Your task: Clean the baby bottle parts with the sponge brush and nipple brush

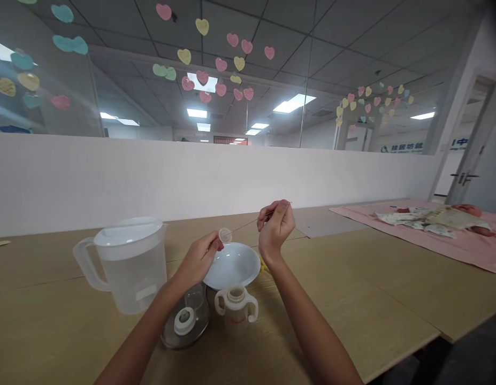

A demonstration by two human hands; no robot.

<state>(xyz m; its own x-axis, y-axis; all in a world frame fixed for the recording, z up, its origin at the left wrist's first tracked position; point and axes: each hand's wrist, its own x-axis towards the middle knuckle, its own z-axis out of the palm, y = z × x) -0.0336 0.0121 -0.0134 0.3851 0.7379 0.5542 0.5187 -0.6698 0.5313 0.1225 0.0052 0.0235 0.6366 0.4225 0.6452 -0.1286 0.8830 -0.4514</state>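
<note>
My left hand [203, 255] pinches a small round translucent piece, which looks like a baby bottle teat [225, 235], above the far left rim of a white bowl [235, 267]. My right hand [277, 222], raised to the right of the bowl, is closed on a thin wire-like rod [248, 223]. The rod's far end reaches the teat; whether it goes inside cannot be made out. Below the bowl stands an uncapped two-handled baby bottle [236, 313]. Beside it, a dark clear dish [191, 334] bears a white screw ring [184, 321] and a clear cover.
A large lidded plastic jug [133, 272] stands at the left. Something yellow [264, 264] lies partly hidden behind the right wrist. Farther right, a pink cloth [472, 254] carries a clothed doll [444, 218]. A white wall [191, 176] rises behind the wooden table [352, 299].
</note>
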